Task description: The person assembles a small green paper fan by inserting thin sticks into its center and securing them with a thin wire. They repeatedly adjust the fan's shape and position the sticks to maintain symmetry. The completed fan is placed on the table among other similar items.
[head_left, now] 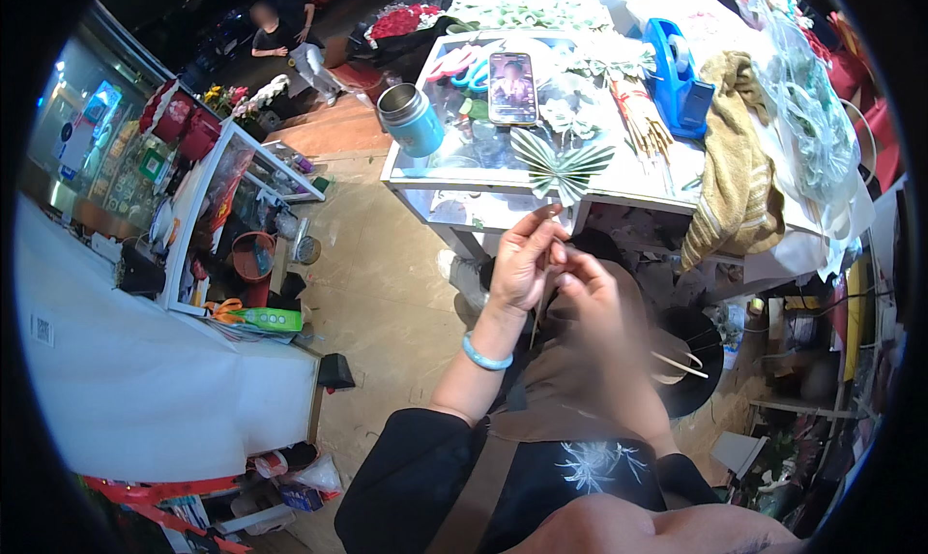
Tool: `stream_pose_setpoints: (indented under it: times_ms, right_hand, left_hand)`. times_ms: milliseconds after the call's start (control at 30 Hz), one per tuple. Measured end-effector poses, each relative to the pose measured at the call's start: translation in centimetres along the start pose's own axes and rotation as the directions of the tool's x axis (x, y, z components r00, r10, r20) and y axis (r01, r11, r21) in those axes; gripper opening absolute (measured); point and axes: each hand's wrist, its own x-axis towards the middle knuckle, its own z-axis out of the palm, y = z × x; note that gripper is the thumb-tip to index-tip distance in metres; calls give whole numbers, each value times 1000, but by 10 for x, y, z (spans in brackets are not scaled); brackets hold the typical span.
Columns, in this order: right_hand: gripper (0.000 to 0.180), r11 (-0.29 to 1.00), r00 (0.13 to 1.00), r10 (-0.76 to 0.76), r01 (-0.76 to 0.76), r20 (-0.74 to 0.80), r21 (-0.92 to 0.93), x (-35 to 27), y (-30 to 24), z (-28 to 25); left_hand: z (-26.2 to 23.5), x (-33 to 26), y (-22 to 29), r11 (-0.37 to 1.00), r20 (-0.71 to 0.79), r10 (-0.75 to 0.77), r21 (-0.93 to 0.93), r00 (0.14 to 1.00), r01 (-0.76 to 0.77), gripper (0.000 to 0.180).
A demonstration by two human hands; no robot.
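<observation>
My left hand (527, 264) is closed in a pinch just below a green pleated leaf (563, 172), folded into a fan-like bow shape and standing up from the fingertips. My right hand (592, 288), partly smeared by motion, comes in against the left fingers. Its fingertips are pressed together lower down, and what lies between them is too small to make out. Behind the leaf is the white glass-topped table (454, 179), with a phone (512, 88) propped near its middle and a blue steel-rimmed cup (411, 124) at its left corner.
On the table's right stand a blue tape dispenser (677, 85), a bundle of thin sticks (641, 124) and a brown towel (733, 167) hanging over the edge. Scissors (471, 66) lie behind the cup. A white shelf (208, 206) stands left. Beyond the table is another person (290, 46).
</observation>
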Motion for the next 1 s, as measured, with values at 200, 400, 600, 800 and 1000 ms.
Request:
stream_pose_setpoints:
  times_ms: [200, 400, 600, 800, 1000]
  right_hand:
    - [15, 991, 998, 29, -22, 51, -134, -10, 17, 16]
    - [11, 969, 998, -14, 31, 68, -244, -12, 23, 9]
    - [14, 973, 999, 10, 1, 50, -230, -13, 28, 7]
    - [14, 972, 995, 19, 5, 100, -235, -14, 25, 7]
    - [18, 952, 995, -65, 83, 71, -294, -13, 16, 9]
  left_hand:
    - [-2, 0, 8, 1000, 12, 24, 0, 1000, -24, 21]
    - [2, -3, 5, 999, 54, 29, -25, 998, -27, 22]
    - [4, -1, 7, 997, 83, 9, 70, 997, -15, 28]
    - [16, 3, 10, 991, 8, 88, 102, 996, -88, 25]
    - [23, 12, 15, 981, -41, 172, 95, 984, -167, 17]
